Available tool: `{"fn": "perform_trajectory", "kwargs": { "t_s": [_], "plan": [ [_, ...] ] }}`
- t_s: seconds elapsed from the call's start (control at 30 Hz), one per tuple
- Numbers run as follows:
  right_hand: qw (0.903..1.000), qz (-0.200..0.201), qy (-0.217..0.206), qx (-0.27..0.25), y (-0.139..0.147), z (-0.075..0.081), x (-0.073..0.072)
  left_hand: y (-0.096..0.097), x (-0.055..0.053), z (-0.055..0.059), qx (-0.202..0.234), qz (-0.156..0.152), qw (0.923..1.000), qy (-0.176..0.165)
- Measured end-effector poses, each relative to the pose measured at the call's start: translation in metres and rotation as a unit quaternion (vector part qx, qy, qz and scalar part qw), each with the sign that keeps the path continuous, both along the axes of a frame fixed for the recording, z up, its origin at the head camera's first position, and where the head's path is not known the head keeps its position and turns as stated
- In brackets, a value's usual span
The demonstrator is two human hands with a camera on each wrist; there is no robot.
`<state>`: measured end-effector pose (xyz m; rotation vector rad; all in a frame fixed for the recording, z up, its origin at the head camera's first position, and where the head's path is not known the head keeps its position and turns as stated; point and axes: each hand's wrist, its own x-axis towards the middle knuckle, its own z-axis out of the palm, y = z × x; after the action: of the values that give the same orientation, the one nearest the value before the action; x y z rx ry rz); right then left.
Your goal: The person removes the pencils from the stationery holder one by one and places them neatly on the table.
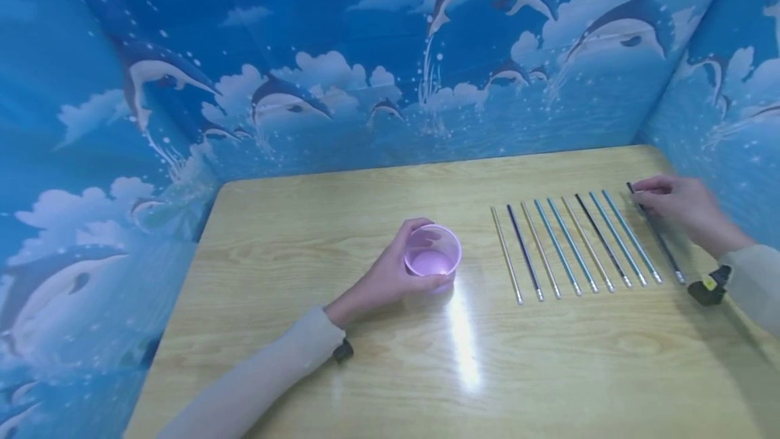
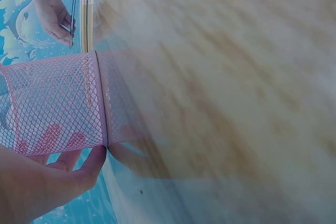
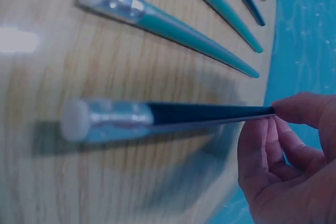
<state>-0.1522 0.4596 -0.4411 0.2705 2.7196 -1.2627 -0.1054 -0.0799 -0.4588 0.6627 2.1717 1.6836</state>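
Observation:
My left hand [image 1: 399, 269] is wrapped around a pink mesh pencil cup [image 1: 447, 249], which stands upright on the table with nothing visible inside. The left wrist view shows the cup's mesh wall [image 2: 58, 103] with fingers behind it. At the far right, my right hand [image 1: 679, 205] pinches the far end of a black pencil [image 1: 661, 242] between thumb and fingers. In the right wrist view this pencil [image 3: 199, 113] has its white eraser end toward the camera, with its shadow on the table below. To its left lies a blue pencil [image 1: 630, 236], apart from it.
Several more pencils, including a gold one [image 1: 507, 256], a dark one [image 1: 525, 253] and a light blue one [image 1: 557, 247], lie side by side between cup and right hand, erasers toward me. A dolphin-print curtain [image 1: 365, 87] encloses the wooden table [image 1: 292, 236].

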Motion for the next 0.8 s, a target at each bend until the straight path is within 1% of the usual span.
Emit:
{"fn": "perform_trajectory", "kwargs": {
  "t_s": [0.07, 0.2, 0.43, 0.57, 0.8],
  "plan": [
    [0.9997, 0.007, 0.001, 0.024, -0.001, -0.005, -0.003, 0.000, 0.000, 0.000, 0.002, -0.001, 1.0000, -0.001],
    [0.9982, 0.019, -0.002, 0.057, -0.004, -0.010, -0.007, 0.000, 0.001, 0.000, 0.001, -0.001, 1.0000, -0.002],
    [0.9942, 0.039, -0.006, 0.100, -0.007, -0.011, -0.008, -0.001, 0.002, 0.001, -0.002, 0.000, 1.0000, -0.002],
    [0.9913, 0.041, -0.007, 0.125, -0.008, -0.011, -0.006, -0.001, 0.002, 0.000, -0.002, 0.000, 1.0000, -0.004],
    [0.9910, 0.043, -0.009, 0.126, -0.008, -0.013, -0.003, -0.002, 0.002, -0.001, -0.001, 0.006, 0.9999, -0.012]
  ]
}}
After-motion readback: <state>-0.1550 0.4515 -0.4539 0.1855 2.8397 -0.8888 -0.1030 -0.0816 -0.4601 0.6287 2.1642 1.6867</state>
